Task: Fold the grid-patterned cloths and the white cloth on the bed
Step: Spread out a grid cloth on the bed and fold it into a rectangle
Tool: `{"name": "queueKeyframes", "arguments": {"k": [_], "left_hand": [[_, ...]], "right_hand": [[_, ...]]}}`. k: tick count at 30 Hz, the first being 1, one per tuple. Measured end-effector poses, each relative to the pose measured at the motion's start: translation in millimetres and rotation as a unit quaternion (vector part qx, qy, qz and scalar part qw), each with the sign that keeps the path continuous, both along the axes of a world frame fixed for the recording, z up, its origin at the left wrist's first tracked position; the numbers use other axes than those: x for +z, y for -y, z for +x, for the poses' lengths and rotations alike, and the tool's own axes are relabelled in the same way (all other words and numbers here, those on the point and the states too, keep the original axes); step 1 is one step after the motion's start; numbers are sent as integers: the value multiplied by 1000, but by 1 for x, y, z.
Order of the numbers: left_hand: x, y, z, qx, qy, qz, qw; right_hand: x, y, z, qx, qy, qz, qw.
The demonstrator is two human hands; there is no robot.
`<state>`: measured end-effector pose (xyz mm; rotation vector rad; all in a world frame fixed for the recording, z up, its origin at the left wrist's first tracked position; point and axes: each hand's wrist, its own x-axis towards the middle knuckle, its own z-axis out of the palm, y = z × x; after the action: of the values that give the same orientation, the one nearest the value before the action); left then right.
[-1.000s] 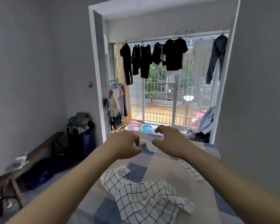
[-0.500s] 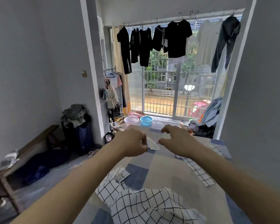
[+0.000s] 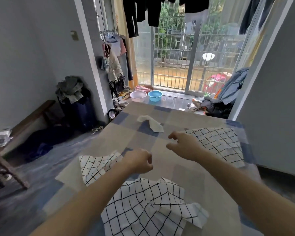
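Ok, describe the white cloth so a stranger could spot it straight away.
Start at the patchwork bed and look to its far end, toward the barred window. The white cloth lies there alone, small and crumpled, beyond both hands. Unlike the three bigger cloths nearer, it carries no black grid.

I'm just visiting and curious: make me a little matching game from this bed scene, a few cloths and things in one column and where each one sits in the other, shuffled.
Things:
1. white cloth
2. flat grid cloth
3. crumpled grid cloth
4. blue basin

Places:
A. on the floor by the window
B. nearest the camera, between the forearms
C. far end of the bed
D. right side of the bed

Pairs: 1-C, 2-D, 3-B, 4-A
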<state>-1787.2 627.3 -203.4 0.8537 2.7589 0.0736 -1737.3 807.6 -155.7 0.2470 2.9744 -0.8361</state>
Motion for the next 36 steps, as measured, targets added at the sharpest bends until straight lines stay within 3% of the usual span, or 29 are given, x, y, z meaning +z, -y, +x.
{"name": "queueKeyframes", "arguments": {"k": [11,19,23,31,36], "left_hand": [[-120,-11,8,7,154,-55,987],[-177,-11,16,-32,163,-45,985],[-201,-6,31,-36,179,-48,982],[-209,-2,37,-28,177,-39,983],[-212,0,38,-29,185,-33,982]], "right_hand": [[-138,-21,13,-18,188,-40,981],[-202,-54,57,-84,281,-33,955],[-215,-56,60,-93,271,-46,957],[-229,-44,34,-203,206,-183,940],[-214,-37,23,-295,205,-352,864]]}}
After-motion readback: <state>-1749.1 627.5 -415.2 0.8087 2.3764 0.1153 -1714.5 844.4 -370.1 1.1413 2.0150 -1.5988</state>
